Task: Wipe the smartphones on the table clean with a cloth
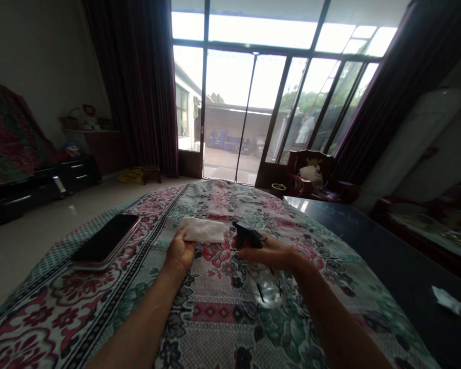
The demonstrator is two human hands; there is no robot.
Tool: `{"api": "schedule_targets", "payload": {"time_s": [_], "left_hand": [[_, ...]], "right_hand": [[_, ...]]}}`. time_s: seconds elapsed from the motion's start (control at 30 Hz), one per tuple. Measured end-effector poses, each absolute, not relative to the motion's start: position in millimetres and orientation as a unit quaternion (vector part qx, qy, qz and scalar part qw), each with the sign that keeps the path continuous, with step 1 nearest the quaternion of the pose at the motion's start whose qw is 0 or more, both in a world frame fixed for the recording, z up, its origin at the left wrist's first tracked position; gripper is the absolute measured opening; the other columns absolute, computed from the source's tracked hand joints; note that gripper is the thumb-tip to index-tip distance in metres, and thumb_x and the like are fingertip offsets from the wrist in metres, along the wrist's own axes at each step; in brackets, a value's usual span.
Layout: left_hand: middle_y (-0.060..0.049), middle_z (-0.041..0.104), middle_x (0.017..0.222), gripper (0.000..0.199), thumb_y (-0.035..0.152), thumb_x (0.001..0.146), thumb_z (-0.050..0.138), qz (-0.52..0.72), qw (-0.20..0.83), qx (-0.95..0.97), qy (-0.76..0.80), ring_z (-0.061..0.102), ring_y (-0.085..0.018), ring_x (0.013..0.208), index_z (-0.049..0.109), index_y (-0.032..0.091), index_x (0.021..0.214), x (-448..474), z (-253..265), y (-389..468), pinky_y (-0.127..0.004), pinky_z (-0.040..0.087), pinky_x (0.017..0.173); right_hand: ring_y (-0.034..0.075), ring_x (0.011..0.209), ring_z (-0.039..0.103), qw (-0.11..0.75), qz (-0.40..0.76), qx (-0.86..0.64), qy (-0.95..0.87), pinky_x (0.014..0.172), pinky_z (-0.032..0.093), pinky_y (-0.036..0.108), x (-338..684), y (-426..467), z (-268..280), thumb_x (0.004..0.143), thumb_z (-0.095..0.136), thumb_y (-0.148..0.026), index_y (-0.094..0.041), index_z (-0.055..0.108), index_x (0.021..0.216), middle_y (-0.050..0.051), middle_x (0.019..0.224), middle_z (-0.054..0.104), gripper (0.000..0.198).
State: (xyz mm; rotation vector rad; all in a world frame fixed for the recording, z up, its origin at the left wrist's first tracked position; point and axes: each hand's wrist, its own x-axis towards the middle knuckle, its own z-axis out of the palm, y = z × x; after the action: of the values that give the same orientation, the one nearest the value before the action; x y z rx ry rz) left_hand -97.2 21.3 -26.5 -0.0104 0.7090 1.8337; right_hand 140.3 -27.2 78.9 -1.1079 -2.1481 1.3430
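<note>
head view: cloth in the left hand, spray bottle in the right

the left hand [181, 250] holds a folded white cloth [203, 230] by its near left end, fingers beneath it, the rest reaching out to the right. the right hand [269, 252] is closed around the neck of a clear spray bottle [269, 291], its black spray head [249, 234] pointing left toward the cloth, near it but not touching. the bottle tilts, and whether its base meets the surface i cannot tell.

below both hands spreads a floral tablecloth [215, 282] in pink, green, grey and white. on its left side lies a dark-screened phone [105, 238], on top of a paler flat thing too hidden to name.

to the right, a dark tabletop [384, 251] carries a crumpled white tissue [448, 300]. farther off, a reddish wooden chair [292, 161] stands near tall glass doors [230, 118], with dark curtains [138, 87] at both sides.
</note>
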Motion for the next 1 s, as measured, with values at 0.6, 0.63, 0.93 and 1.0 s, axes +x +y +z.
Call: {"api": "schedule_targets", "payload": {"time_s": [0.6,0.63,0.93,1.0], "left_hand": [[-0.002,0.070,0.080,0.028,0.006,0.094,0.045,0.773,0.554,-0.003,0.311,0.067,-0.011,0.073,0.067,0.017,0.106,-97.5,-25.1,20.9,-0.025,0.058,0.077],[-0.002,0.070,0.080,0.027,0.006,0.094,0.045,0.772,0.554,-0.004,0.311,0.067,-0.011,0.073,0.067,0.017,0.105,-97.7,-25.1,20.9,-0.025,0.058,0.076],[-0.001,0.069,0.081,0.028,0.003,0.093,0.044,0.765,0.560,0.004,0.318,0.066,-0.010,0.072,0.068,0.016,0.101,-98.6,-24.9,20.5,-0.023,0.058,0.076],[-0.001,0.069,0.082,0.027,0.004,0.094,0.044,0.764,0.557,0.015,0.325,0.066,-0.011,0.073,0.068,0.015,0.099,-98.9,-25.1,20.8,-0.024,0.058,0.076]], "right_hand": [[0.021,0.085,0.059,0.171,0.401,-0.462,-0.772,0.076,0.047,0.031,188.4,-15.0,87.7,0.075,0.070,-0.050,-0.018,0.068,0.105,0.007,0.097,0.066,0.043],[0.021,0.084,0.058,0.191,0.382,-0.477,-0.768,0.075,0.047,0.031,193.5,-12.6,87.9,0.076,0.069,-0.051,-0.018,0.067,0.106,0.007,0.096,0.066,0.044],[0.025,0.083,0.057,0.572,-0.007,-0.597,-0.562,0.080,0.047,0.042,239.1,45.4,44.1,0.074,0.059,-0.059,-0.014,0.061,0.100,0.008,0.088,0.058,0.051],[0.026,0.088,0.057,0.595,-0.065,-0.576,-0.556,0.087,0.046,0.045,245.9,57.4,25.8,0.074,0.058,-0.053,-0.015,0.060,0.104,0.010,0.094,0.057,0.048]]}}
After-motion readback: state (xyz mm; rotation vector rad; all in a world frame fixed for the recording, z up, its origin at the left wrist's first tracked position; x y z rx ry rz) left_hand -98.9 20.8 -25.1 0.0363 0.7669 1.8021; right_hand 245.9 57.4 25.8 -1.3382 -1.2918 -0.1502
